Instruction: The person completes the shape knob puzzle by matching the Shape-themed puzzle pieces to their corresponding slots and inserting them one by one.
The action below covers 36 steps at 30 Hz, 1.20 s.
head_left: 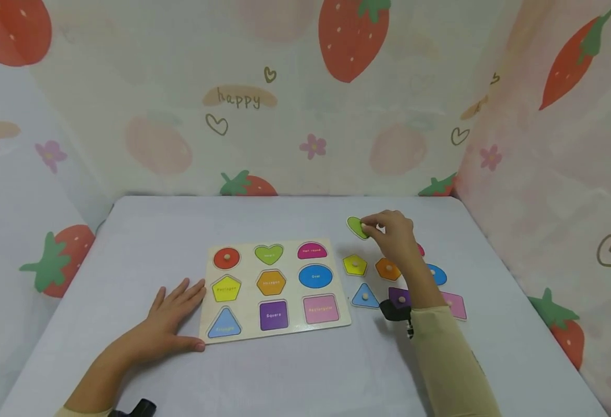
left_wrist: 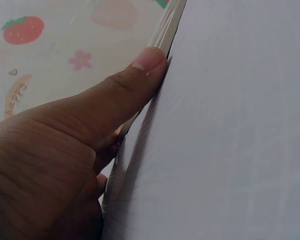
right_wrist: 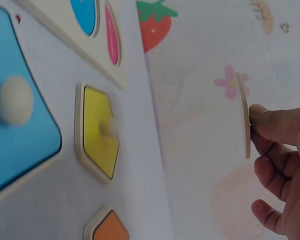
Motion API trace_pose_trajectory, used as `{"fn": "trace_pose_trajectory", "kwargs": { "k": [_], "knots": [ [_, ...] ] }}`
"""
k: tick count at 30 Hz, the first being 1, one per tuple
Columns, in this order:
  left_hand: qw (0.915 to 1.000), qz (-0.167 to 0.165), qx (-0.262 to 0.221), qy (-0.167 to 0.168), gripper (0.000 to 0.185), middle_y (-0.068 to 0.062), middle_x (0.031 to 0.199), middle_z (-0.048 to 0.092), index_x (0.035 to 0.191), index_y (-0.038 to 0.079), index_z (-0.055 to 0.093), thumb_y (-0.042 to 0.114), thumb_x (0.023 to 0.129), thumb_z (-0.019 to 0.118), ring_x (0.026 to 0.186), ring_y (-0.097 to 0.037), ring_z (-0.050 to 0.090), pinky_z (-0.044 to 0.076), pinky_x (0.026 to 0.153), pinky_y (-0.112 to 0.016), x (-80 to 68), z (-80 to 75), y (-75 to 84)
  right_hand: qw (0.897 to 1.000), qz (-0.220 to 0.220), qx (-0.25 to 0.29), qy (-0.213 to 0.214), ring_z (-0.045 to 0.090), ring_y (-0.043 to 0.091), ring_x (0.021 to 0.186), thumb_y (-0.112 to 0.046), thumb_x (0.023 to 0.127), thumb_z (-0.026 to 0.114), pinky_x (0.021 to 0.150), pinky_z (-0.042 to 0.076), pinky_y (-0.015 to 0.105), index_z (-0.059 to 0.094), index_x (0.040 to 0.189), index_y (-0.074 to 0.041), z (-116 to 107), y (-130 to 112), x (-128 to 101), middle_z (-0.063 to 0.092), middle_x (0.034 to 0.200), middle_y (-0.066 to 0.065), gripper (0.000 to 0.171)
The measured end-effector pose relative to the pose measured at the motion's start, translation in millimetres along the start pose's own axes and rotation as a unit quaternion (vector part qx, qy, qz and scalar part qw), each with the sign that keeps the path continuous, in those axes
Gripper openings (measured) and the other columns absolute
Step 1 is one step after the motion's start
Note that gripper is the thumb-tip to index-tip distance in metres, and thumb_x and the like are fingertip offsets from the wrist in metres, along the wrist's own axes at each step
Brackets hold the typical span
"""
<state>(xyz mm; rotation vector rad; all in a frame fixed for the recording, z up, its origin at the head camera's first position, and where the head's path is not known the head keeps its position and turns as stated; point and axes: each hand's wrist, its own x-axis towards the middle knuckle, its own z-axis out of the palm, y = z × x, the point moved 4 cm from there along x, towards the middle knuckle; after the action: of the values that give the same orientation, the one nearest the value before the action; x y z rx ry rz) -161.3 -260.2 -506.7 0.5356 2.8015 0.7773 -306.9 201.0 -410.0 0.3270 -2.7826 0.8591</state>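
A wooden shape puzzle board [head_left: 248, 327] lies on the table with coloured recesses; a red circle piece [head_left: 226, 258] sits in its top left slot. My left hand [head_left: 172, 313] lies flat beside the board's left edge, its thumb [left_wrist: 135, 80] pressed against the board's edge [left_wrist: 166, 31]. My right hand [head_left: 391, 231] pinches the green heart piece [head_left: 357, 227] by its knob and holds it lifted off the table; in the right wrist view the heart piece [right_wrist: 244, 115] shows edge-on. Loose yellow pentagon [head_left: 354, 264], orange hexagon [head_left: 387, 269] and blue triangle [head_left: 365, 296] pieces lie under that hand.
More loose pieces lie right of the board: a purple square [head_left: 400, 297], a blue oval [head_left: 437, 274], a pink rectangle [head_left: 455, 305] and a partly hidden pink one [head_left: 420, 250]. Strawberry-print curtains [head_left: 305, 92] wall the table on three sides.
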Motion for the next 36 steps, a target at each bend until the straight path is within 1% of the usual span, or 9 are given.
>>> {"fn": "trace_pose_trajectory", "kwargs": {
  "k": [3, 6, 12, 20, 27, 30, 36],
  "knots": [
    [1.0, 0.003, 0.001, 0.003, 0.119, -0.01, 0.17, 0.024, 0.161, 0.01, 0.033, 0.065, 0.069, 0.083, 0.158, -0.042, 0.004, -0.013, 0.121, -0.067, 1.6, -1.4, 1.0, 1.0, -0.009, 0.001, 0.003, 0.058, 0.028, 0.104, -0.022, 0.099, 0.07, 0.098, 0.037, 0.057, 0.078, 0.116, -0.013, 2.3, -9.1, -0.1, 0.075, 0.109, 0.007, 0.021],
    [1.0, 0.003, 0.003, -0.001, 0.119, -0.01, 0.17, 0.024, 0.161, 0.01, 0.032, 0.066, 0.069, 0.083, 0.158, -0.042, 0.003, -0.013, 0.121, -0.067, 3.4, -1.2, 0.9, 1.0, -0.018, 0.003, 0.002, 0.058, 0.027, 0.105, -0.022, 0.099, 0.07, 0.099, 0.037, 0.056, 0.078, 0.116, -0.014, 9.2, -16.8, -1.4, 0.075, 0.108, 0.006, 0.021],
    [1.0, -0.002, 0.001, -0.003, 0.119, -0.009, 0.17, 0.024, 0.161, 0.01, 0.032, 0.065, 0.069, 0.084, 0.158, -0.042, 0.003, -0.014, 0.12, -0.067, 5.9, -1.8, 0.1, 0.999, -0.046, 0.004, -0.007, 0.059, 0.025, 0.107, -0.023, 0.098, 0.071, 0.1, 0.039, 0.056, 0.078, 0.116, -0.014, 31.7, -37.4, -2.6, 0.075, 0.109, 0.004, 0.021],
    [1.0, -0.005, -0.002, -0.007, 0.119, -0.01, 0.17, 0.024, 0.161, 0.009, 0.032, 0.065, 0.069, 0.084, 0.158, -0.042, 0.003, -0.013, 0.12, -0.068, 3.0, -1.6, -0.5, 0.996, -0.079, 0.012, -0.032, 0.058, 0.023, 0.107, -0.026, 0.098, 0.071, 0.1, 0.039, 0.054, 0.079, 0.115, -0.017, 58.0, -73.5, 2.8, 0.075, 0.107, 0.001, 0.021],
    [1.0, -0.002, 0.0, -0.002, 0.119, -0.009, 0.17, 0.024, 0.161, 0.009, 0.032, 0.065, 0.069, 0.083, 0.158, -0.042, 0.003, -0.013, 0.121, -0.066, 1.8, -2.6, 0.1, 0.996, -0.072, 0.007, -0.05, 0.058, 0.019, 0.108, -0.029, 0.098, 0.071, 0.103, 0.04, 0.051, 0.079, 0.116, -0.021, 78.7, -90.6, 11.4, 0.074, 0.105, -0.003, 0.021],
    [1.0, -0.002, -0.001, -0.001, 0.119, -0.01, 0.17, 0.024, 0.161, 0.009, 0.033, 0.065, 0.069, 0.084, 0.158, -0.042, 0.004, -0.013, 0.121, -0.066, 1.0, -2.7, -0.3, 0.996, -0.07, 0.016, -0.06, 0.057, 0.019, 0.108, -0.029, 0.098, 0.071, 0.103, 0.04, 0.051, 0.079, 0.116, -0.022, 87.6, -96.9, 14.7, 0.074, 0.105, -0.003, 0.021],
    [1.0, 0.0, -0.002, 0.002, 0.12, -0.01, 0.17, 0.024, 0.161, 0.009, 0.033, 0.066, 0.068, 0.084, 0.158, -0.042, 0.004, -0.012, 0.121, -0.067, 0.4, -0.9, -1.9, 0.994, -0.067, 0.009, -0.09, 0.056, 0.017, 0.105, -0.029, 0.099, 0.07, 0.102, 0.041, 0.05, 0.079, 0.116, -0.022, 110.6, -106.2, 20.7, 0.074, 0.1, -0.006, 0.021]
  ]
}}
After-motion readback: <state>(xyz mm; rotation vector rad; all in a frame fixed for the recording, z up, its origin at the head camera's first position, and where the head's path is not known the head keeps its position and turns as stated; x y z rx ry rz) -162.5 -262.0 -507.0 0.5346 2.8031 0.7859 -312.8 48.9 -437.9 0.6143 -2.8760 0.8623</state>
